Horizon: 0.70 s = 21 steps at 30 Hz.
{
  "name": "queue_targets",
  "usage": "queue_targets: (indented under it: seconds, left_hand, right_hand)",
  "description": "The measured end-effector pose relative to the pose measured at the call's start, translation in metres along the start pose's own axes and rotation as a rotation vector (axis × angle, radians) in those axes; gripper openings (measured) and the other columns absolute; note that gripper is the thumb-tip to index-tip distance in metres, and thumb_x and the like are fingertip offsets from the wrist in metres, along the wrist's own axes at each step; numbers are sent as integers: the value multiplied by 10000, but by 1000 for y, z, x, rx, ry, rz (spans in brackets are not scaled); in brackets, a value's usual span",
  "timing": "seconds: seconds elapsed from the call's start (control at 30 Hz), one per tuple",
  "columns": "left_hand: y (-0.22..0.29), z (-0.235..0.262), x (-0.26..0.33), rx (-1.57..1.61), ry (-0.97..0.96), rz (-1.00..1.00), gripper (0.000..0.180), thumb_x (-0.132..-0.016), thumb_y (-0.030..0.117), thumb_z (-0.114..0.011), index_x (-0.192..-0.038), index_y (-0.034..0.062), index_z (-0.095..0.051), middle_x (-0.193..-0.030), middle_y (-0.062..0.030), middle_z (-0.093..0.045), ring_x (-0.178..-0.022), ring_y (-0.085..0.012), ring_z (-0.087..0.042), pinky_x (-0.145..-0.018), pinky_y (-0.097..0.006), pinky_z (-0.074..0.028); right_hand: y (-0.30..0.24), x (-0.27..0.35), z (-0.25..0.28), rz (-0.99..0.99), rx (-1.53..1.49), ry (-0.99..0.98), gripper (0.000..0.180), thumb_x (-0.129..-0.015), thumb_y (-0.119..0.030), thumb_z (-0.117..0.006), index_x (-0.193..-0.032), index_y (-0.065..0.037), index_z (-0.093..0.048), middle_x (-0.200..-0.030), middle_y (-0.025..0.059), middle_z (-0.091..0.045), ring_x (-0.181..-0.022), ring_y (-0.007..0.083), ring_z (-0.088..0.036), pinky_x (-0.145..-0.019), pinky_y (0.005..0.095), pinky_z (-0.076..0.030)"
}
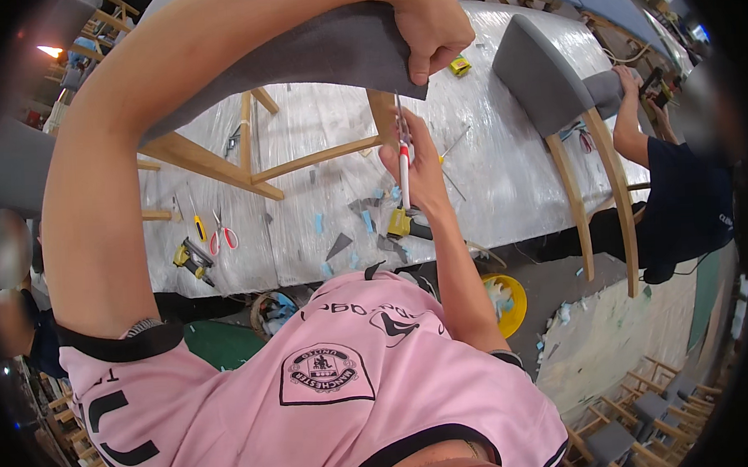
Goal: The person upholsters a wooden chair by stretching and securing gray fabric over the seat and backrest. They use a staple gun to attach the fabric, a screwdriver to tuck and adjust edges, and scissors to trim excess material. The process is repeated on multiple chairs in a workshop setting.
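Observation:
My left arm reaches over a chair with a wooden frame (212, 165) and grey fabric (324, 56). My left hand (436, 40) is closed on the fabric's corner, its thumb pressed on the edge. Just below that corner, my right hand (424, 164) holds scissors (403, 161) with red and white handles. The blades point up to the fabric's edge; whether they are cutting cannot be seen. A yellow-green staple gun (400, 224) lies on the table below my right hand, among grey and blue scraps (339, 245).
Plastic film covers the table (307, 228). Scissors (222, 238), a screwdriver (199, 227) and another staple gun (193, 262) lie at left. A tape measure (460, 66) lies beyond my hands. At right, a co-worker (681, 182) handles a grey chair (542, 67). A yellow basin (515, 311) stands below.

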State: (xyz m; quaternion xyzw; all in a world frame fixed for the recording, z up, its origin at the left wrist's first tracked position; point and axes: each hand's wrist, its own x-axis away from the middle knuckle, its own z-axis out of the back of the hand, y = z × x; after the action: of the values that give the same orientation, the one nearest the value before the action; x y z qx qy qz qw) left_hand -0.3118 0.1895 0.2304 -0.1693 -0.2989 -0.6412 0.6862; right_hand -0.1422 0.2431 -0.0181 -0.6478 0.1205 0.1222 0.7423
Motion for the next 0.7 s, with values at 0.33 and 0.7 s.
queue_targets:
  seconds: [0.33,0.7]
  left_hand:
    - [2,8,5,70,79,-1,282,-773,270,-835,-921,34,-787,-978,-157,-761,-926,-284,-705,-828,-422,-515]
    - [11,8,8,125,176,146,280,-823,272,-827,-936,17,-812,-787,-72,-744,-662,-184,-671,-631,-347,-523]
  right_hand:
    - [-30,-14,-3,-91,12,119,428,-966,-364,-753,-1169,6,-680,-724,-47,-526,-686,43,-464,-604,213,-379]
    - [-70,-38,4,-89,51,104,501,-982,-468,-697,-1153,2,-680,-785,12,-580,-686,69,-524,-601,258,-441]
